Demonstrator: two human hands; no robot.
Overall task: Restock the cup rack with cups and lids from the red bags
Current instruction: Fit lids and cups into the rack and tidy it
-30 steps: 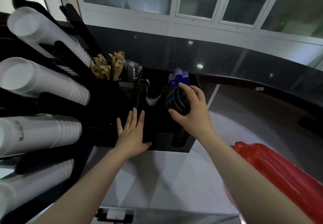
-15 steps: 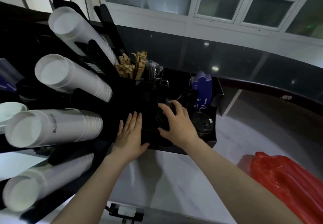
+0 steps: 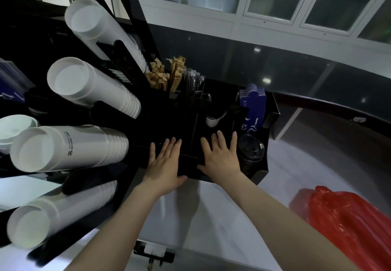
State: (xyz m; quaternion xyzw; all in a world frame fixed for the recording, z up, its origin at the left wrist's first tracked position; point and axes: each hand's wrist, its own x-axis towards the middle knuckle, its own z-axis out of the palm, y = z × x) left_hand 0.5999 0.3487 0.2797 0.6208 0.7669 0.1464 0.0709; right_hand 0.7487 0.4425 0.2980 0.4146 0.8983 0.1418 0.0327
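While both hands, left (image 3: 164, 165) and right (image 3: 221, 158), are lying spread on the black organiser (image 3: 273, 114), light, slippery lids (image 3: 250, 151) are inviting a rim pinch

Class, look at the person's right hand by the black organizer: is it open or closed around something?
Open. The right hand lies flat on the black organizer with fingers straight and spread, holding nothing; the black lids sit beside it.

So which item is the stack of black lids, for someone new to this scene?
Start at the black countertop organizer. Its front right compartment, just right of the right hand, holds the stack of black lids. Unlike the blue sleeves behind, they are round, dark and domed.
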